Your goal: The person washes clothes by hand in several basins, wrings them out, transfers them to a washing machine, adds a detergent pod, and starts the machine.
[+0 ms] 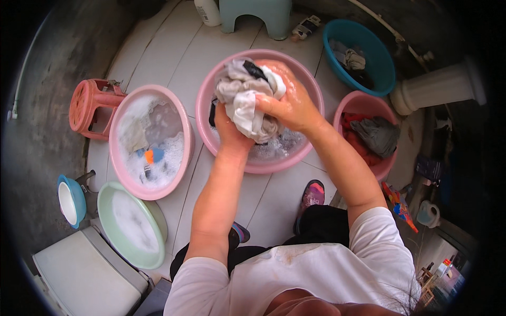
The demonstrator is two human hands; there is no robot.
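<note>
Both my hands hold a bunched wad of wet socks [243, 89], pale grey, white and black, above a pink basin [255, 167] of soapy water. My left hand [232, 130] is closed under the near left side of the wad, its fingers mostly hidden behind the cloth. Wrapped over the right side is my right hand [290, 97], with its thumb pressed across a white piece. Something dark shows at the basin's left inner wall, and suds float below my hands.
Left stand a pink basin [188, 152] with sudsy laundry, a green basin [161, 210] of foam and a red stool [84, 108]. Right are a teal basin [387, 66] and a pink basin [345, 100], both holding clothes. A pale stool [255, 10] stands ahead.
</note>
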